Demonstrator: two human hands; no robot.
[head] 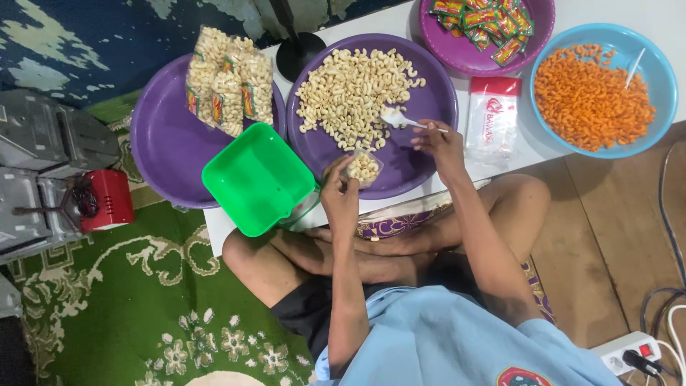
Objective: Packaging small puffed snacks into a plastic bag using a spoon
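A green tub (256,177) sits just left of the left hand (341,191), which pinches a small bag (363,167) (partly filled). The right hand (437,140) grips a spoon (397,119) over pale snacks (354,93). Filling appears underway; tipping the spoonful in needs a steady aim.

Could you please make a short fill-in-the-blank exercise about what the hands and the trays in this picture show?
1. The right hand holds a white ____ over the pale snacks.
2. The left hand holds a small clear ____ partly filled with snacks.
3. The orange snacks lie in a ____ bowl.
4. The square container beside the left hand is ____.

Missing words: spoon; bag; blue; green
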